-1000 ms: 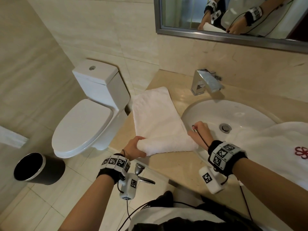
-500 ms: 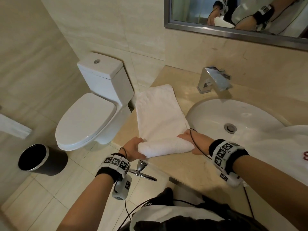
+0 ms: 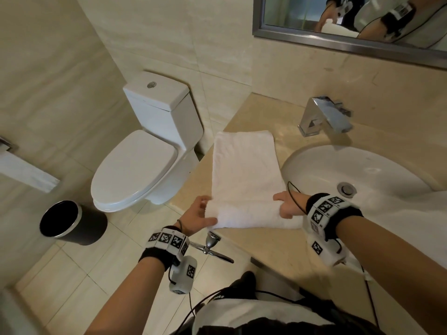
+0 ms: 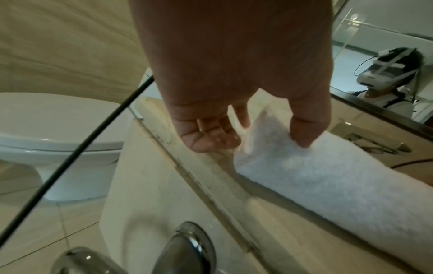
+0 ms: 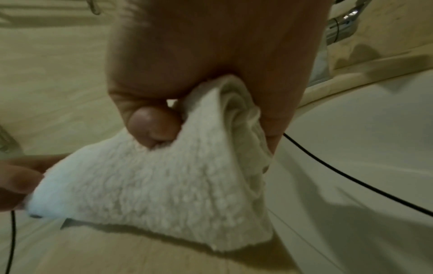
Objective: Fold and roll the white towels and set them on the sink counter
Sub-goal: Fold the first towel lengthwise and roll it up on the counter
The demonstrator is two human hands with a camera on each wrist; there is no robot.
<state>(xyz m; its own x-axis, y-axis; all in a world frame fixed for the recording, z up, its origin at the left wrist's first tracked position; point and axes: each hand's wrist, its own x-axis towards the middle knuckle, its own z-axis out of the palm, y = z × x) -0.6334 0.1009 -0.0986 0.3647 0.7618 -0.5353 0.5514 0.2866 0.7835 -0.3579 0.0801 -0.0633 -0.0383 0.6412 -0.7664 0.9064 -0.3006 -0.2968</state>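
A: We have the sink counter [image 3: 244,112] as our work surface, and the white towel [image 3: 244,170] lies on it as a long folded strip, between the counter's left edge and the basin [image 3: 314,165], running away from us toward the wall

B: And its near end is already turned into a roll [image 3: 254,213] close to the counter's front edge. So we judge the folding done and the rolling only just begun, with most of the strip flat ahead of us

A: Then we should roll straight along the strip, both ends advancing together, or the roll will cone and drift toward the basin

B: Our grips look sound for that. Our left hand [image 3: 197,215] has its thumb pressed on top of the roll's left end and its fingers reaching beside it, a loose hold rather than a tight one

A: Our right hand [image 3: 289,205] is firmer: thumb and fingers pinch the right end, and in the wrist view we see the layers bunched between them

B: That bunching is the risk, we think. We should ease the pinch, tuck the layers square, and keep the roll pressed down on the counter as it turns

A: And keep the right end clear of the basin rim just beside it, so the edge doesn't sag
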